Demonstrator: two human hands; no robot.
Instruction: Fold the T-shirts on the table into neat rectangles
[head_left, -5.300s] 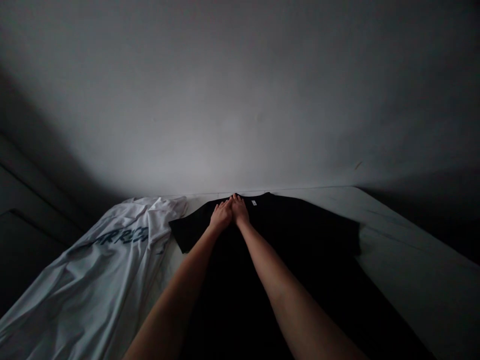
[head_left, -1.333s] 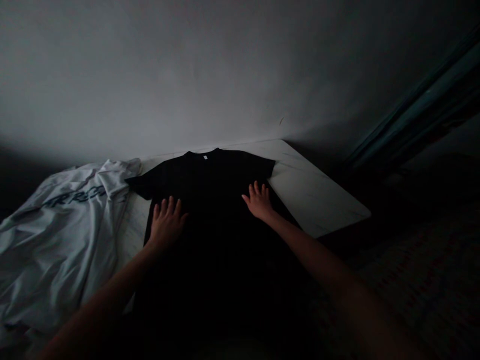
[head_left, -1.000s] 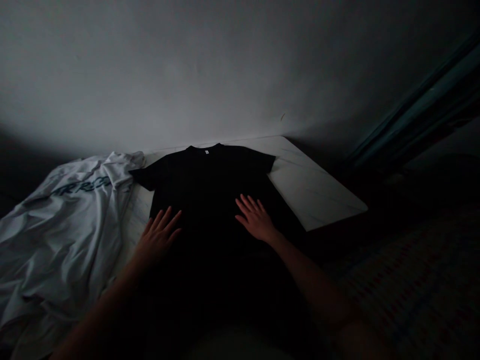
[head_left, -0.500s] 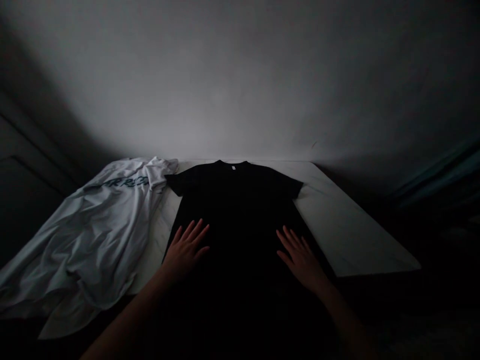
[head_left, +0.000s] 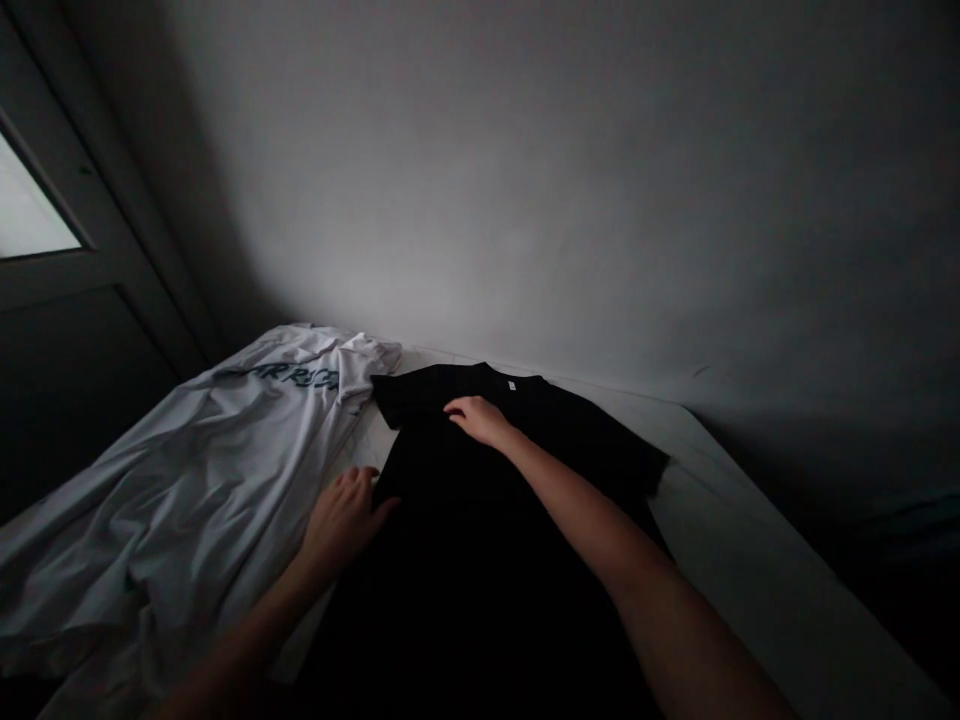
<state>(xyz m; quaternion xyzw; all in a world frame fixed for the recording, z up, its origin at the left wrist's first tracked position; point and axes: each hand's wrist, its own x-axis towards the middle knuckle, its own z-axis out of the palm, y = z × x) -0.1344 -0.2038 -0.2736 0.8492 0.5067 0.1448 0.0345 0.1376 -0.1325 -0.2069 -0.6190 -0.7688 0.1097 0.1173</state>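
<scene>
A black T-shirt (head_left: 480, 520) lies spread out with its collar at the far end and a small white label (head_left: 512, 385) inside the neck. My left hand (head_left: 341, 515) is at the shirt's left side edge, thumb apart from the bent fingers, with nothing visible in it. Reaching across the upper chest, my right hand (head_left: 480, 420) is near the left sleeve, its fingers loosely bent and nothing seen between them. Whether it touches the cloth I cannot tell.
A light shirt with dark lettering (head_left: 210, 450) lies wrinkled on the left, draping over the front edge. Both garments rest on a pale marbled tabletop (head_left: 720, 540) against a grey wall (head_left: 480, 180). A door with a bright pane (head_left: 30, 205) stands at far left.
My right hand has moved from the shirt's right side up and left across the chest. My left hand has shifted to the left edge, its fingers now more bent. The view has tilted.
</scene>
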